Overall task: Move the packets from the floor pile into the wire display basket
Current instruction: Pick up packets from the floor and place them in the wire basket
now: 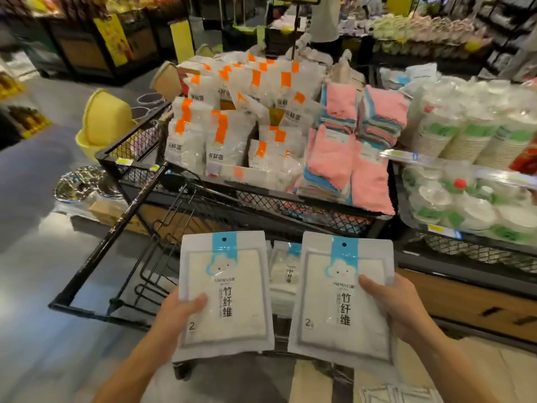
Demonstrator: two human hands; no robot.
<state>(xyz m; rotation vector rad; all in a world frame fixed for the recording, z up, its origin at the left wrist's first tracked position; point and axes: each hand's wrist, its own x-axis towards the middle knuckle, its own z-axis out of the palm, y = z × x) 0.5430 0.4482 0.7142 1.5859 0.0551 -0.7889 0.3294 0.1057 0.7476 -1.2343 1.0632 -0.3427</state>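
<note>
I hold two flat white packets with blue cloud headers, one in each hand. My left hand point(177, 312) grips the left packet point(225, 295) by its left edge, thumb on the front. My right hand point(392, 306) grips the right packet point(343, 298) by its right edge. Both packets are raised in front of the black wire display basket point(261, 199). Between them, lower down, more of the same packets point(283, 269) show. Loose packets point(398, 394) lie on the floor at the bottom right.
The basket's upper tier holds orange-labelled white bags point(220, 132) and pink and blue cloths point(348, 158). Stacked paper cups and plates point(470, 170) fill the shelf to the right. Yellow basins point(101, 123) and metal trays point(78, 184) sit at the left, beside open aisle floor.
</note>
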